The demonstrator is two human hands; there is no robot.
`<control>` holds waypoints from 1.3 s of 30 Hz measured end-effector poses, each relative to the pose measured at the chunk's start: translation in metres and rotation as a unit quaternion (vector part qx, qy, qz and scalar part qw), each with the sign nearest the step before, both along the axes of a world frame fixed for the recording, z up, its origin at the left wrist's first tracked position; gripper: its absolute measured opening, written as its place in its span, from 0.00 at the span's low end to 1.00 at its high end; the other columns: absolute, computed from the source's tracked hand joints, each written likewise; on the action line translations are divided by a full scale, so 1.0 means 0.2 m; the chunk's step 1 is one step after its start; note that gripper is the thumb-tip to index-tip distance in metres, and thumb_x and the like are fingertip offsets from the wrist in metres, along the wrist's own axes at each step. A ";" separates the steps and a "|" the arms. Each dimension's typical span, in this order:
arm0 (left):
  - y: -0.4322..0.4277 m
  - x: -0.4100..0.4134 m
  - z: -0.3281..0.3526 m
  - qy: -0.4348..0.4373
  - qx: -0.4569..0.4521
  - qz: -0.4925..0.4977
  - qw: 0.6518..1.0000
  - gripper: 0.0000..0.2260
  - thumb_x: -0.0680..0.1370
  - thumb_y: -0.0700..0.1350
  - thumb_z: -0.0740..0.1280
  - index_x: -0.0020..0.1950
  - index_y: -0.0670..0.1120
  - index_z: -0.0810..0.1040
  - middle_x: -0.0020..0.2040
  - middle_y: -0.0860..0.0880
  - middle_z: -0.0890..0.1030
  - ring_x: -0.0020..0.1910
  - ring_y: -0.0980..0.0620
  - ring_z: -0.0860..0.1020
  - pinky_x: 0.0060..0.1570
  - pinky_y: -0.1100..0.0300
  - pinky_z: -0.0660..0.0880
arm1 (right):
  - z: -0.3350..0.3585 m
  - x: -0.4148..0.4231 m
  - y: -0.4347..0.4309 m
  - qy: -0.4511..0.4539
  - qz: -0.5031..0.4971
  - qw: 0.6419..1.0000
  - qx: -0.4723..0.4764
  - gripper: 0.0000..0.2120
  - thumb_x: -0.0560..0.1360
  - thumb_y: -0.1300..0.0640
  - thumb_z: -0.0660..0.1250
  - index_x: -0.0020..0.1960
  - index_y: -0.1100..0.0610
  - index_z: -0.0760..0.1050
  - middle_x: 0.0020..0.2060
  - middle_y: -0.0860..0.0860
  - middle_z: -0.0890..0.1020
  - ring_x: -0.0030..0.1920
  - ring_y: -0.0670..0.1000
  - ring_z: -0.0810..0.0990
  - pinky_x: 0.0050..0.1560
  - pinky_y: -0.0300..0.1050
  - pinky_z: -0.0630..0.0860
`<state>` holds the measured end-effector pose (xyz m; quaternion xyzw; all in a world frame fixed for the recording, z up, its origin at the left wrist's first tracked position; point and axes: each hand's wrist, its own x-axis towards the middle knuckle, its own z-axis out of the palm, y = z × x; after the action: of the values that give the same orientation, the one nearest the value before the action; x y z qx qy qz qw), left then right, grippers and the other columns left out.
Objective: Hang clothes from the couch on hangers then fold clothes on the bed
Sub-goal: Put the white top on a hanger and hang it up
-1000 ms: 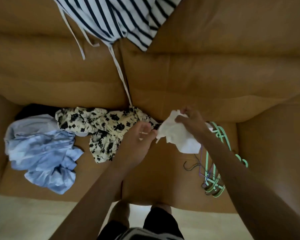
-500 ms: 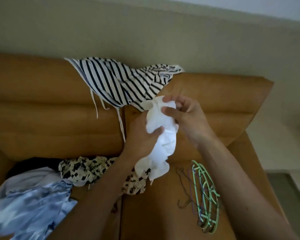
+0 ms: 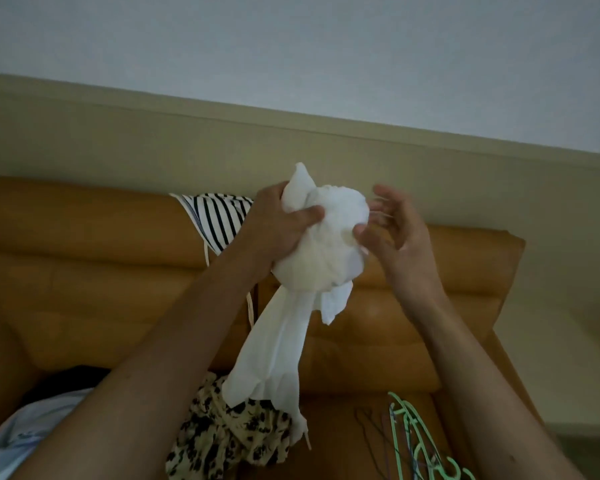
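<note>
In the head view, a person is holding a white garment point(image 3: 321, 244) up in front of an orange-brown couch point(image 3: 84, 271), at about the height of the backrest top and well above the seat. The left hand point(image 3: 278, 230) is gripping the bunched upper part of it, the thumb pressing across the near side and the other fingers point(image 3: 269, 199) curling round the far side. The right hand point(image 3: 395, 237) is sitting just right of the bundle, its thumb tip touching the cloth while its 4 spread, loosely bent fingers, blurred here, are closing on nothing. A long tail of the white garment is hanging down between the 2 forearms, its lower end overlapping a cream and black floral garment point(image 3: 229, 438) lying on the seat. A black and white striped garment point(image 3: 219, 220) is draping over the backrest, partly behind the left hand. A light blue garment point(image 3: 21, 441) is lying at the near left of the seat, and a pile of green hangers point(image 3: 413, 441) is resting at the near right.
</note>
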<state>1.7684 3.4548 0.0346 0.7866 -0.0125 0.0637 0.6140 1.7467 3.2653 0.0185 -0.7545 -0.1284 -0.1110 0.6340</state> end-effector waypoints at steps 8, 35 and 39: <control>-0.09 -0.01 0.22 0.032 -0.198 -0.005 0.980 0.24 0.74 0.47 0.75 0.68 0.42 0.74 0.59 0.43 0.82 0.54 0.45 0.83 0.42 0.54 0.81 | 0.09 0.09 -0.01 -0.185 -0.022 0.978 -0.098 0.12 0.75 0.70 0.66 0.55 0.57 0.78 0.50 0.51 0.82 0.50 0.44 0.81 0.47 0.40 0.76; -0.37 -0.04 0.34 -0.063 -0.039 -0.039 0.996 0.05 0.80 0.39 0.68 0.49 0.45 0.83 0.47 0.46 0.85 0.45 0.52 0.83 0.44 0.55 0.79 | 0.23 0.02 -0.42 0.084 0.133 0.985 -0.077 0.35 0.69 0.54 0.80 0.71 0.50 0.68 0.53 0.37 0.83 0.54 0.40 0.82 0.54 0.43 0.78; -0.37 0.00 0.43 -0.072 -0.040 -0.066 0.994 0.05 0.80 0.37 0.67 0.51 0.43 0.83 0.46 0.49 0.85 0.43 0.56 0.83 0.42 0.61 0.79 | -0.04 -0.04 -0.35 0.153 0.148 0.959 -0.186 0.21 0.73 0.49 0.77 0.65 0.51 0.78 0.56 0.47 0.85 0.57 0.49 0.84 0.59 0.56 0.81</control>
<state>1.7674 3.3815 0.1200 0.7524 -0.1056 0.0797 0.6453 1.7387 3.1959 0.0109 -0.8395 -0.1584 0.1260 0.5042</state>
